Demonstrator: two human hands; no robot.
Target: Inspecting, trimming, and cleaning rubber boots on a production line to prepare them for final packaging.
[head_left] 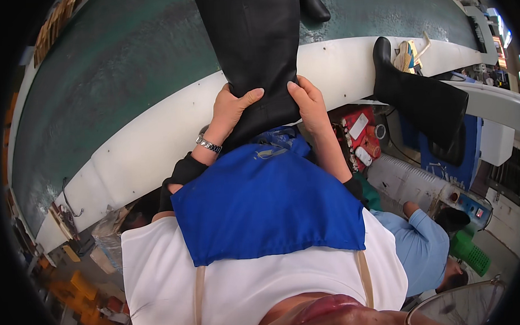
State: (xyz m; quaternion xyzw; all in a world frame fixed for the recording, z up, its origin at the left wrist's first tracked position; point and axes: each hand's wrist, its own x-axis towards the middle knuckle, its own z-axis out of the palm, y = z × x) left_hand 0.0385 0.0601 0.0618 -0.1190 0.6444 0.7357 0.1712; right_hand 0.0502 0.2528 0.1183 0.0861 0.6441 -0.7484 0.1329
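A tall black boot stretches away from me across the white edge of the bench, its upper end bent down near my lap. My left hand grips its left side, the thumb pressed on top and the fingers tucked beneath. On the opposite side my right hand holds it in the same way, thumb uppermost. The fingers under the boot are hidden. The boot's far end runs out of the picture at the top.
A white ledge borders the green belt surface. Another black boot lies over the ledge at right, beside a pale shoe. A dark boot toe shows at the far side. A person in light blue is at lower right, near a green basket.
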